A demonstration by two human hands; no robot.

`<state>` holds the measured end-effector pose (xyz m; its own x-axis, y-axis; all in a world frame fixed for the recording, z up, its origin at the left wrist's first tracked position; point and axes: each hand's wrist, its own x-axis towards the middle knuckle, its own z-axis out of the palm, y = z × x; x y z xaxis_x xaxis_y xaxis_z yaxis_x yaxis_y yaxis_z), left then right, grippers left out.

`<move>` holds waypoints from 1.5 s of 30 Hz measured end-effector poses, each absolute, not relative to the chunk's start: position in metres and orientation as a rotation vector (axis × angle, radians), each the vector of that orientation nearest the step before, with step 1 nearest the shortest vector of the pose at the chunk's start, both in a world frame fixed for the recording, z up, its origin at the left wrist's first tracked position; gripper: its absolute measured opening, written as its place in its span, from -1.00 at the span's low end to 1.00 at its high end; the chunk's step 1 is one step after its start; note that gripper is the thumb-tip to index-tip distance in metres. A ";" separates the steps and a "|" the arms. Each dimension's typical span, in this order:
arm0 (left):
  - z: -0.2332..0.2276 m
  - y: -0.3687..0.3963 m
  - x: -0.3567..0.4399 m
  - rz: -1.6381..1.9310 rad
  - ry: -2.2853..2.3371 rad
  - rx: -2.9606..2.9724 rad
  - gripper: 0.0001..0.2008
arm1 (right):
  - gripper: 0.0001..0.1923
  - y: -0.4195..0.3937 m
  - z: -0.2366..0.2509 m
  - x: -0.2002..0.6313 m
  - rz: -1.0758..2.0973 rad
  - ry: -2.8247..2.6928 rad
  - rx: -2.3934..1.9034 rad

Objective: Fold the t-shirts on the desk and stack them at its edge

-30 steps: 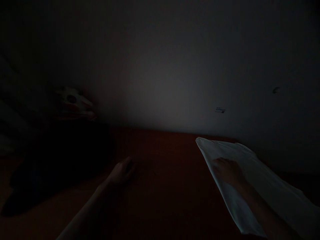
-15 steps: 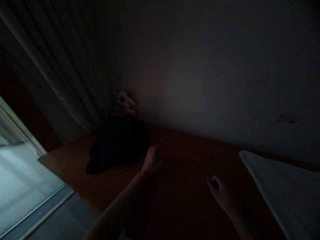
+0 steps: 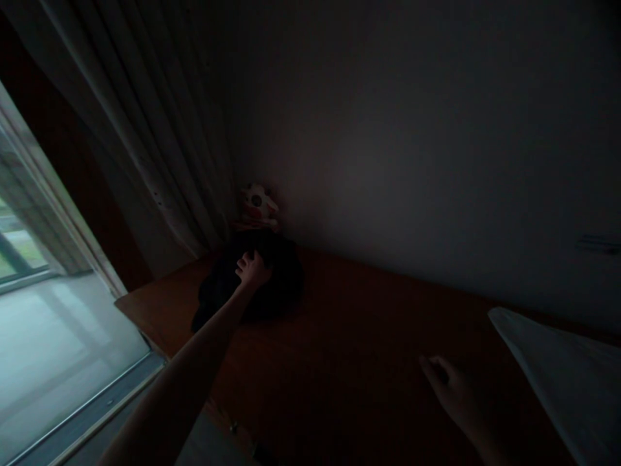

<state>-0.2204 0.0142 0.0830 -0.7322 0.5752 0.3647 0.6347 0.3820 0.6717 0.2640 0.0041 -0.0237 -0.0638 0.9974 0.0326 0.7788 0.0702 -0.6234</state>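
Head view, very dim light. Left hand (image 3: 252, 268) is stretched far forward at the end of a straight arm, fingers curled down onto the top of a dark, soft heap of black cloth (image 3: 272, 285); whether the fingers have actually gathered the fabric or only rest on it cannot be told in this light. The cloth heap sits on a reddish-brown wooden tabletop (image 3: 349, 323), in the far corner, spreading under and to both sides of the left hand. Just beyond that hand, against the wall, a small pale plush toy with red markings (image 3: 259, 204) stands behind the cloth. Right hand (image 3: 453, 391) hovers or rests low over the wood, well apart from the left, fingers loosely extended and holding nothing; contact with the surface is unclear. To the right of the right hand, near but not touching, lies a flat folded white cloth (image 3: 563, 375). Left of the left arm hang pale pleated curtains (image 3: 145, 168), with a bright window (image 3: 43, 336) below them. A plain grey wall (image 3: 436, 162) rises behind the table.
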 end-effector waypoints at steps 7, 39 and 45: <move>0.115 0.012 -0.259 -1.719 -2.307 -1.094 -0.66 | -0.53 0.004 -0.026 0.264 0.570 -1.886 -1.734; 0.004 0.001 -0.045 -0.952 -1.986 -2.811 -0.63 | -0.05 -0.019 -0.016 0.251 0.712 -1.910 -1.321; 0.003 -0.033 0.005 -1.395 -1.677 -3.372 -0.43 | 0.10 -0.028 -0.017 0.227 0.910 -1.854 -1.275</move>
<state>0.0046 -0.0329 0.0030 0.5159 0.8419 0.1582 0.3089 -0.3551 0.8823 0.2268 -0.0284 -0.0169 -0.2709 0.9501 0.1544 0.4589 0.2685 -0.8470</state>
